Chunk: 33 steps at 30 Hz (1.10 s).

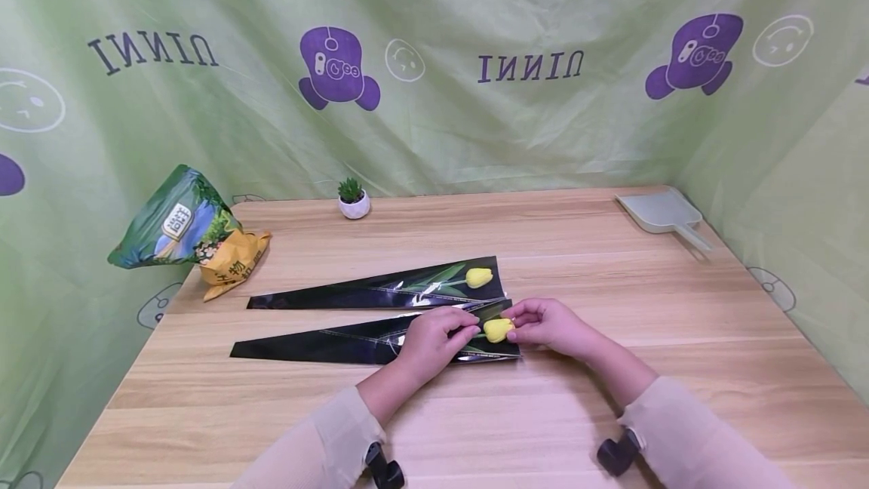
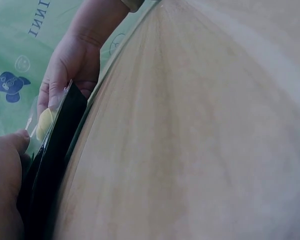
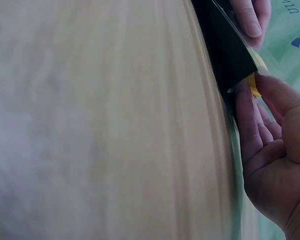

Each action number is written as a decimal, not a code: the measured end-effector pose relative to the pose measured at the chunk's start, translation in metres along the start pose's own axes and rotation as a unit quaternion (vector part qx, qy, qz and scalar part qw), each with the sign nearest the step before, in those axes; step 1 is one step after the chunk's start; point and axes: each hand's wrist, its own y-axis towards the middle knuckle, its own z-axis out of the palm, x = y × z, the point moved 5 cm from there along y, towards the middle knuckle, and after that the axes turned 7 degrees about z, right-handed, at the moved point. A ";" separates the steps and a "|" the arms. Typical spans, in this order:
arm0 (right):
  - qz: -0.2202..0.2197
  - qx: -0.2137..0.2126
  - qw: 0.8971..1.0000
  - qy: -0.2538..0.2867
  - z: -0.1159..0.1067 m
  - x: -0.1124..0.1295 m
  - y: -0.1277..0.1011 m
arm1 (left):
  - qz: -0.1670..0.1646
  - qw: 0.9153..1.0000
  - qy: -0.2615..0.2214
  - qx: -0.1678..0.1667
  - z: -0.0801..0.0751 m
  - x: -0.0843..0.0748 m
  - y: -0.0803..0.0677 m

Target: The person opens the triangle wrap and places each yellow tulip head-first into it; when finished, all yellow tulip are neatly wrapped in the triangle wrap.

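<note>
A long black tapering sleeve (image 1: 339,342) lies flat near the middle of the table (image 1: 475,429), its narrow tip pointing toward the left edge and its wide mouth toward the right. The sleeve is glossy, with a clear front panel that catches the light. At its mouth sits a yellow tulip head (image 1: 498,329), small, rounded and closed, on a green stem that runs into the sleeve.

The left hand (image 1: 434,339) rests on the wide end of the sleeve, with its fingers curled and pinching the wrapper just beside the flower. The right hand (image 1: 546,323) pinches the yellow tulip head between thumb and fingertips at the sleeve's opening.

A second sleeve (image 1: 380,291) of the same kind, holding its own yellow tulip (image 1: 478,277), lies just beyond the first, toward the far edge. A snack bag (image 1: 186,232) stands at the far left corner, a small potted plant (image 1: 354,198) by the far edge, and a pale dustpan (image 1: 664,213) at the far right corner.
</note>
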 end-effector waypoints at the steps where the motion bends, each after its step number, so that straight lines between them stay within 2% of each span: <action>1: 0.000 0.003 1.000 0.002 0.001 0.000 0.000 | 0.001 1.000 0.001 0.000 0.000 0.000 0.000; 12: 0.007 0.030 0.999 0.034 0.010 0.001 0.006 | -0.001 1.000 0.000 0.003 0.001 0.001 0.000; 25: -0.018 0.018 0.999 -0.032 0.017 0.006 0.011 | -0.003 1.000 -0.003 0.003 0.000 0.001 -0.001; 33: -0.008 0.023 0.999 -0.035 0.015 0.007 0.010 | 0.002 1.000 -0.004 -0.002 -0.001 0.000 -0.001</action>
